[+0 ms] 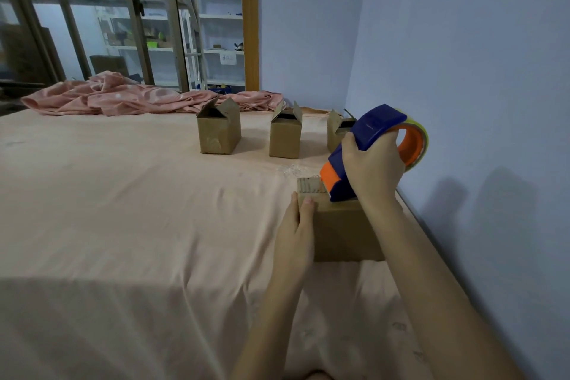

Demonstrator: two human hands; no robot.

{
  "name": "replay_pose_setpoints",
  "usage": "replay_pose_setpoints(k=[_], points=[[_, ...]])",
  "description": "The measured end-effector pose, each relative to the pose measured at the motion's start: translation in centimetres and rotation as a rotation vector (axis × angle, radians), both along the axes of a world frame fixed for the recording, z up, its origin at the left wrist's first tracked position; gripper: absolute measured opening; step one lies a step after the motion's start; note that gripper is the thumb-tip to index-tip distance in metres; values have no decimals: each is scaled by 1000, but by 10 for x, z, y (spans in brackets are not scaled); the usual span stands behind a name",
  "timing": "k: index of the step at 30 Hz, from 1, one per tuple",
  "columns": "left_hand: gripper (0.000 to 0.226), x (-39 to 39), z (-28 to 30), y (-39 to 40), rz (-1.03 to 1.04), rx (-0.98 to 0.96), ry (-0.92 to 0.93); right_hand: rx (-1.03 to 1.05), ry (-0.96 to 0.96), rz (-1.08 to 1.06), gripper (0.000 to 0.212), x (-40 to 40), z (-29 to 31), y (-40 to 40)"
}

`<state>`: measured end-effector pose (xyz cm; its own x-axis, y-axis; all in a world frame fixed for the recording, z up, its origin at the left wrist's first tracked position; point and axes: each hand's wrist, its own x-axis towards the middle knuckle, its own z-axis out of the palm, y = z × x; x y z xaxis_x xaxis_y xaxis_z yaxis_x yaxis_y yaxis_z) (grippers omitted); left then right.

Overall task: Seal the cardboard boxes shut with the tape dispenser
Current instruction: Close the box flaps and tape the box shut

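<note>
A small cardboard box (339, 231) stands on the peach sheet in front of me, its flaps folded down. My left hand (296, 231) lies flat against the box's left side, thumb on the top edge. My right hand (371, 166) grips a blue and orange tape dispenser (370, 145), whose orange front end touches the box's top near its far edge. The tape roll shows yellow-green behind the orange hub. Three more cardboard boxes stand farther back with flaps up: one at the left (219, 129), one in the middle (285, 136), one at the right (337, 133) partly hidden by the dispenser.
A crumpled pink cloth (123, 95) lies along the far edge of the bed (123, 210). The blue wall (462, 71) runs close along the right side. A scrap of clear tape (290, 168) lies on the sheet behind the near box. Glass doors and shelves stand beyond.
</note>
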<state>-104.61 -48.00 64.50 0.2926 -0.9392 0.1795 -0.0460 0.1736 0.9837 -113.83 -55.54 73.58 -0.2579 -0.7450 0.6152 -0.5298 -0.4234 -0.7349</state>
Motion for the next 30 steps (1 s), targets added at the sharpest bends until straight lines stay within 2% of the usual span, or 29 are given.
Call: replay_pose_setpoints(k=[2,5,8,10,11,13,15,17,19,24,27,30], points=[[30,1,3,3,37,-46,-59,17,-59,20,33,7,-2,2],[29,7,5,2,129,-52,-109,35,-142,42,31,21,-3,3],[29,13,5,1,159,-45,-117,15,-130,31,33,32,-2,5],[21,16,1,-2,138,-14,-130,-9,-145,27,29,31,-2,6],[27,18,0,-4,98,18,-123,-13,-161,22,28,28,-3,5],[57,21,-1,-8,-22,10,-50,16,-221,8,26,18,-7,4],[68,22,-1,-14,-145,-75,-5,70,-321,2,32,6,-10,2],[83,21,-4,-17,-236,-127,-79,93,-396,14,42,0,-13,1],[90,23,-7,-19,-234,-162,-182,95,-401,18,45,0,-14,2],[81,49,-7,-21,-212,-195,-192,89,-332,34,39,8,-7,3],[75,77,-2,-17,-182,-226,-261,86,-322,50,36,15,0,7],[71,96,0,-9,-167,-210,-316,84,-298,65,20,32,-3,14]])
